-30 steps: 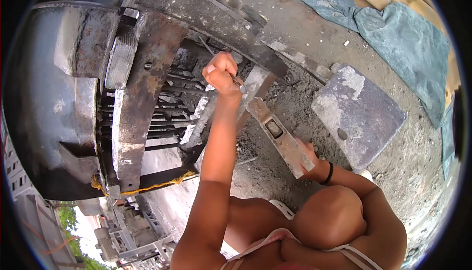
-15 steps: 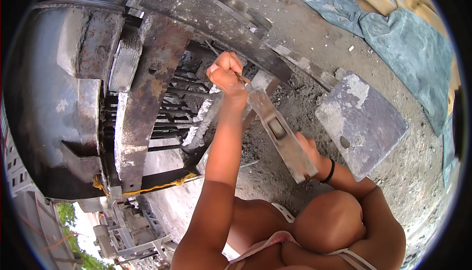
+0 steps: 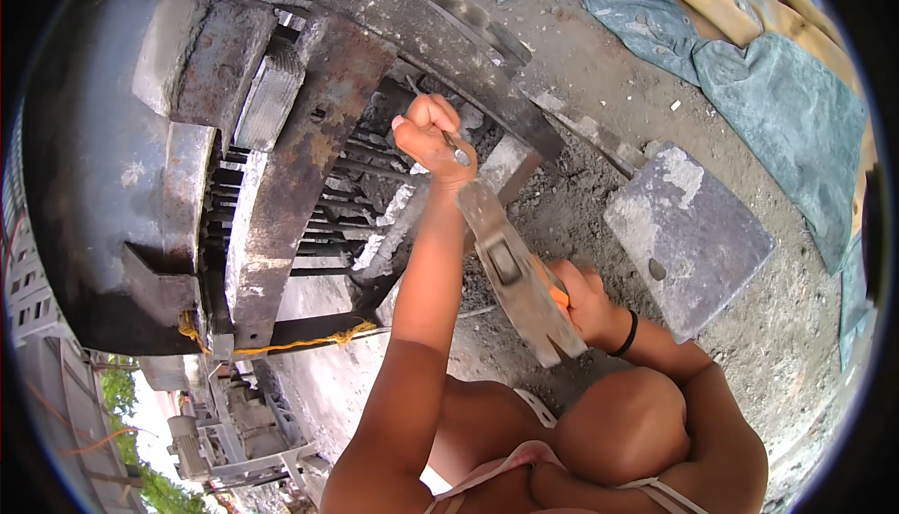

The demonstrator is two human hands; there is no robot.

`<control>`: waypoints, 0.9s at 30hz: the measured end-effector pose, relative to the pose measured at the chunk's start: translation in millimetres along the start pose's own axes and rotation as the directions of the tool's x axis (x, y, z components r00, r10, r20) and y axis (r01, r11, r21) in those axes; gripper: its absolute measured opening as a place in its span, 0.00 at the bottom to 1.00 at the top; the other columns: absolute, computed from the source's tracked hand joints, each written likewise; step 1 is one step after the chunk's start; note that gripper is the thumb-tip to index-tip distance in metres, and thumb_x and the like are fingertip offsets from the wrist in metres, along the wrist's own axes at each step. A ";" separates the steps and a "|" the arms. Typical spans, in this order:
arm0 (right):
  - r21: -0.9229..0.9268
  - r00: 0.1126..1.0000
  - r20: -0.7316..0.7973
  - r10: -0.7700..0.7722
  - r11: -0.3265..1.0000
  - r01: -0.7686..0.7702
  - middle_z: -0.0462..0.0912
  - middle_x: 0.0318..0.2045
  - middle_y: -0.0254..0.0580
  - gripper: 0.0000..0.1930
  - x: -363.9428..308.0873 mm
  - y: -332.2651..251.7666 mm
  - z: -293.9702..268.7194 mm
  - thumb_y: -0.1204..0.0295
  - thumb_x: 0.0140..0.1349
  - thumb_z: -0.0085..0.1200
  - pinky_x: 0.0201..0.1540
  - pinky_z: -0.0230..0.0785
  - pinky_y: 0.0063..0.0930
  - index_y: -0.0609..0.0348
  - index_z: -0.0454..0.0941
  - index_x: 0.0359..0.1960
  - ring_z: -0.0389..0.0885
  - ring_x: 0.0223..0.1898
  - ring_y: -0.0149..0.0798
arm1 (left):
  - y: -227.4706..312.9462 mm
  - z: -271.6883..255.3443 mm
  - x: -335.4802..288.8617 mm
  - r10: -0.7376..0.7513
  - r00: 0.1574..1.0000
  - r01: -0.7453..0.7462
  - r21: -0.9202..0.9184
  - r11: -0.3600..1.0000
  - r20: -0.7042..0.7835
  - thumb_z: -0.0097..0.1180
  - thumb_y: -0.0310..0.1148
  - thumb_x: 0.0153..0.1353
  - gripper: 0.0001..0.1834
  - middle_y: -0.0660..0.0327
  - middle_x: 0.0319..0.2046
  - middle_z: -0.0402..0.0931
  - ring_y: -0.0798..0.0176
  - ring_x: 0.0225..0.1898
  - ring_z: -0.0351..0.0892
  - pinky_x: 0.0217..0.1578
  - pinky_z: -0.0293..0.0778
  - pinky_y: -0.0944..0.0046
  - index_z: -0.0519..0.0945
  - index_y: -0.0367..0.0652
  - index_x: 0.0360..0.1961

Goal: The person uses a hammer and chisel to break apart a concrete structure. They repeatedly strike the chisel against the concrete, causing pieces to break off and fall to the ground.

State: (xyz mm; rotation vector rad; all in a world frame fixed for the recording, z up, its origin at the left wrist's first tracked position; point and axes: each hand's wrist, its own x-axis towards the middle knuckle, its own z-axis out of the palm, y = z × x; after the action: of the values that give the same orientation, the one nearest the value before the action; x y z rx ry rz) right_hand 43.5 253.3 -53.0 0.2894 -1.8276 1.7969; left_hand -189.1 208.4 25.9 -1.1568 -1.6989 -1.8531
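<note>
My left hand point(image 3: 433, 138) is closed around a metal chisel point(image 3: 459, 154), whose rounded butt end sticks out below the fist. A thin part of the rod shows beyond the fist, pointing into the gap between the steel frame and the concrete lumps; its tip is hard to make out. My right hand point(image 3: 584, 306) grips a hammer point(image 3: 530, 303) by its orange handle. The worn metal head, forked at its near end, lies between my hands, its flat face just short of the chisel's butt.
A rusty steel frame point(image 3: 314, 139) with parallel bars and crusted concrete point(image 3: 401, 205) joins a big metal drum point(image 3: 103, 168) at left. A flat shovel blade point(image 3: 698, 233) lies on the dirt at right. Blue-green cloth point(image 3: 787, 111) is spread at upper right. Yellow rope point(image 3: 318, 340) crosses the frame's lower edge.
The hammer head has drawn back from the chisel's butt, down toward me, and the orange handle now shows. My left hand stays nearly in place. The view has shifted slightly.
</note>
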 end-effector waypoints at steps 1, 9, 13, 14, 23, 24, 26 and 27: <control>-0.012 0.996 -0.025 -0.080 0.997 0.080 0.72 0.15 0.52 0.18 1.5 1.8 -0.3 0.60 0.59 0.52 0.21 0.68 0.40 0.67 0.68 0.37 0.75 0.18 0.57 | -0.1 -2.6 2.1 0.014 1.000 -0.014 -0.013 1.000 0.017 0.24 0.38 0.65 0.20 0.63 0.10 0.53 0.69 0.13 0.51 0.19 0.52 0.70 0.55 0.46 0.15; 0.030 0.999 0.017 -0.036 0.999 0.036 0.72 0.14 0.53 0.20 6.7 -1.0 -3.3 0.58 0.60 0.52 0.20 0.66 0.42 0.66 0.67 0.35 0.75 0.18 0.58 | 3.5 3.7 2.1 -0.106 0.992 0.105 -0.017 0.994 -0.075 0.24 0.47 0.64 0.28 0.64 0.09 0.52 0.68 0.14 0.51 0.18 0.48 0.67 0.54 0.45 0.09; 0.016 0.992 -0.009 -0.126 0.992 0.126 0.73 0.17 0.53 0.19 7.6 9.6 0.9 0.59 0.60 0.51 0.22 0.68 0.41 0.66 0.68 0.38 0.77 0.20 0.56 | -8.8 -3.5 -0.3 0.071 0.997 -0.071 0.007 0.997 0.010 0.24 0.40 0.66 0.21 0.64 0.12 0.53 0.69 0.14 0.50 0.19 0.50 0.69 0.55 0.44 0.17; -0.030 0.999 0.023 0.041 0.999 -0.041 0.74 0.17 0.52 0.20 8.9 14.2 2.2 0.58 0.60 0.52 0.23 0.69 0.40 0.66 0.68 0.38 0.77 0.20 0.55 | -11.8 -5.5 -1.5 0.129 0.991 -0.129 -0.002 0.992 0.023 0.24 0.37 0.67 0.17 0.64 0.13 0.54 0.69 0.14 0.50 0.19 0.51 0.70 0.55 0.44 0.20; -0.058 0.993 0.016 0.114 0.992 -0.113 0.73 0.16 0.54 0.17 7.7 7.1 1.9 0.61 0.60 0.51 0.22 0.68 0.41 0.65 0.67 0.38 0.76 0.21 0.58 | -0.2 -1.1 -2.1 -0.094 0.994 0.095 0.011 0.995 -0.049 0.23 0.49 0.64 0.30 0.62 0.08 0.54 0.69 0.13 0.50 0.17 0.47 0.67 0.57 0.44 0.08; -0.103 0.983 0.017 0.182 0.978 -0.179 0.73 0.15 0.52 0.16 14.8 12.3 5.5 0.62 0.60 0.51 0.23 0.68 0.41 0.65 0.67 0.38 0.77 0.21 0.57 | 0.0 -2.4 0.8 -0.104 0.993 0.104 0.010 0.994 -0.048 0.23 0.50 0.64 0.30 0.62 0.08 0.54 0.69 0.13 0.50 0.18 0.47 0.67 0.57 0.44 0.09; 0.010 0.987 0.026 0.160 0.987 -0.161 0.73 0.16 0.52 0.16 8.0 5.5 1.8 0.63 0.60 0.51 0.23 0.68 0.40 0.65 0.67 0.38 0.77 0.21 0.57 | 1.7 -4.4 1.6 -0.133 0.991 0.131 -0.072 0.989 -0.016 0.23 0.49 0.64 0.30 0.63 0.08 0.54 0.69 0.13 0.50 0.17 0.47 0.67 0.58 0.44 0.09; 0.066 0.987 0.029 0.157 0.985 -0.159 0.73 0.16 0.52 0.16 4.8 0.8 0.8 0.63 0.60 0.51 0.23 0.68 0.40 0.65 0.67 0.38 0.77 0.20 0.57 | 2.4 -5.6 0.6 -0.155 0.988 0.154 -0.114 0.981 0.001 0.23 0.49 0.64 0.30 0.63 0.08 0.54 0.69 0.13 0.50 0.17 0.47 0.67 0.58 0.44 0.09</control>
State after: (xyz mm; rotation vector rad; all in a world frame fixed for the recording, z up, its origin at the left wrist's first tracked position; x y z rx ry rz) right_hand 39.1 253.6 -51.2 0.1964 -1.8535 1.9743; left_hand -189.5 202.7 28.2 -1.0859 -1.7424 -2.0692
